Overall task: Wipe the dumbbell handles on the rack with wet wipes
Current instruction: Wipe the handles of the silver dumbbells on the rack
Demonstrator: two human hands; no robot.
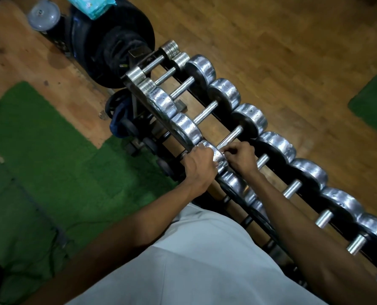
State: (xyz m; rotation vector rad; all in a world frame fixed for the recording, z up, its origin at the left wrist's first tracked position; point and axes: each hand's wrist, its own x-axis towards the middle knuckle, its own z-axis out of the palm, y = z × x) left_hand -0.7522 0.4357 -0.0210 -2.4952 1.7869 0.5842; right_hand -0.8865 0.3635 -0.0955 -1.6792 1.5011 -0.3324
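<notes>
Head: chrome dumbbell handle (231, 137), shiny.

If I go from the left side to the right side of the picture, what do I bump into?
Green mat → left hand on a dumbbell's end → right hand on a dumbbell handle → far row of shiny dumbbell ends → wooden floor → another green mat.

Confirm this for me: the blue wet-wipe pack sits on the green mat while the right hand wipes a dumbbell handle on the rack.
Not quite. The head view shows the wet-wipe pack lying on top of the black weight plates at the far end of the rack, not on the green mat. The rest stands: the right hand wipes a dumbbell handle on the rack.
</notes>
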